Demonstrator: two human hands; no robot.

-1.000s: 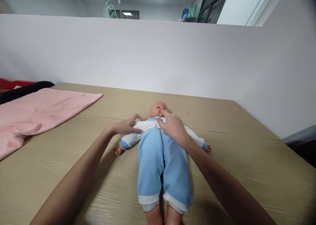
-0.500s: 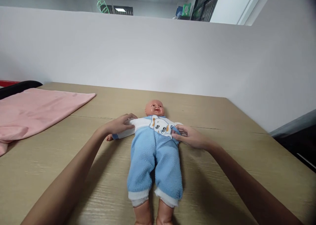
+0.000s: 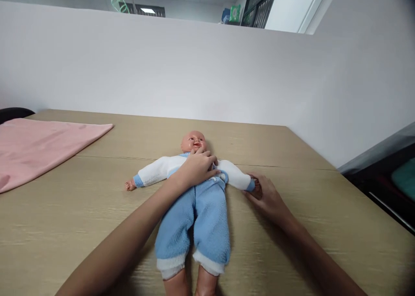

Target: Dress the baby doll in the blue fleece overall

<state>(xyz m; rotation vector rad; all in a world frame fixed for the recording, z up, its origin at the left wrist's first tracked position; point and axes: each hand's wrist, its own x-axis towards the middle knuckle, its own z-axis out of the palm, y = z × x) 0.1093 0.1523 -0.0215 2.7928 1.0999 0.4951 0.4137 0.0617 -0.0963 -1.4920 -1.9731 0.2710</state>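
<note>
A baby doll (image 3: 209, 218) in a blue and white fleece outfit lies on its back, head away from me. My left hand (image 3: 199, 166) reaches across its chest and covers most of the animal face patch; its fingers and thumb are bent around the clothing by the doll's shoulder. At the end of the outstretched white sleeve (image 3: 235, 175) on the right, my right hand (image 3: 264, 196) closes around the doll's small hand and blue cuff. The doll's other arm (image 3: 152, 171) is stretched out to the left, untouched. Its feet are beyond the lower frame edge.
The doll lies on a wooden table (image 3: 279, 244). A pink cloth (image 3: 48, 149) is spread at the left, with a black curved object (image 3: 16, 113) behind it. A white partition (image 3: 162, 66) rises behind the table. Dark items (image 3: 385, 188) stand past the right edge.
My left hand has moved from the doll's left-side sleeve onto its chest. My right hand has gone from the patch out to the doll's hand, and that arm now extends right. The view has shifted slightly.
</note>
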